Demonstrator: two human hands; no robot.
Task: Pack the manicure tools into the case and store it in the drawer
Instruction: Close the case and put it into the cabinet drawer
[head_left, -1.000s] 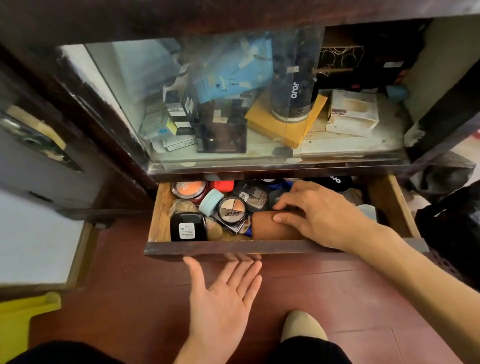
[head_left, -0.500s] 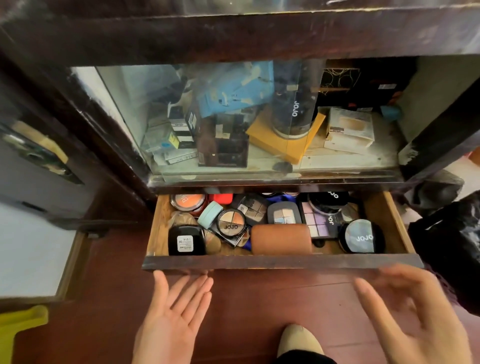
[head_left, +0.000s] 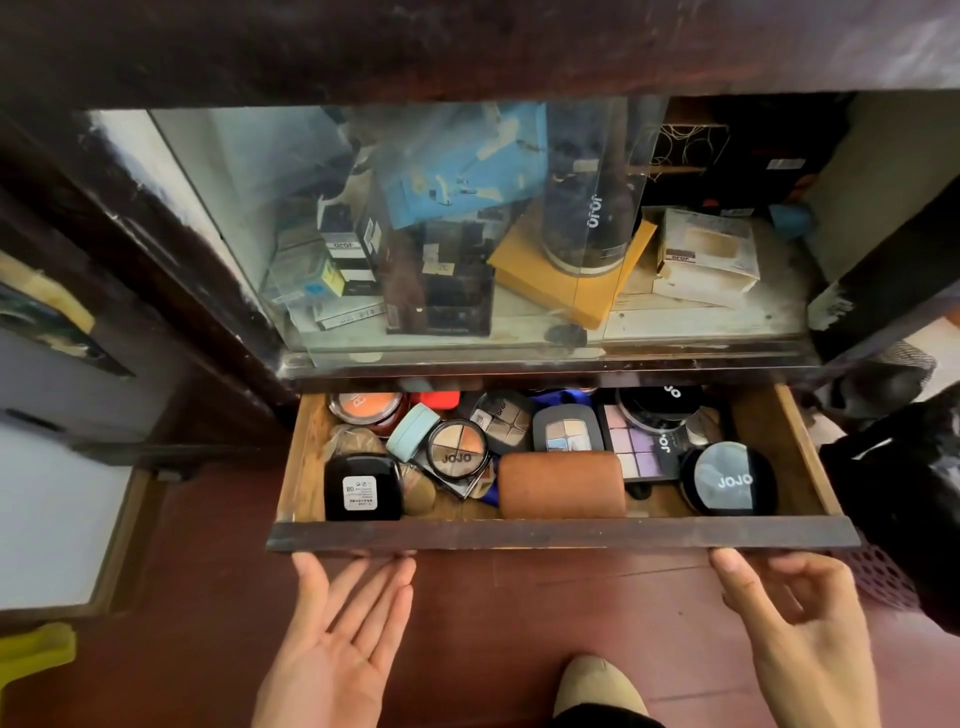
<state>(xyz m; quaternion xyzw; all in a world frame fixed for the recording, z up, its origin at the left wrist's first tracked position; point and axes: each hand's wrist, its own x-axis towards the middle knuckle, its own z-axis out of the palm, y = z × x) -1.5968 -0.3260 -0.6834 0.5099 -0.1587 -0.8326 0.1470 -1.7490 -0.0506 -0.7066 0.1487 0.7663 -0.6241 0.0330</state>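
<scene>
The brown leather case (head_left: 562, 484) lies shut in the open wooden drawer (head_left: 561, 535), near its front edge, among makeup compacts. My left hand (head_left: 337, 644) is palm up and open, its fingertips touching the underside of the drawer front at the left. My right hand (head_left: 795, 623) is open with loosely curled fingers, its fingertips at the drawer front's lower right edge. Neither hand holds anything.
The drawer also holds a black compact (head_left: 362, 487), a round eyeshadow quad (head_left: 457, 448), a purple palette (head_left: 641, 448) and a round black JOJO compact (head_left: 730, 479). Above is a glass-fronted shelf (head_left: 519, 234) with boxes. A black bag (head_left: 904, 499) stands at right. My foot (head_left: 597, 686) rests on the red floor.
My right hand let go of the brown case, left the drawer and came down to the drawer front's right edge. My left hand shifted left along the front.
</scene>
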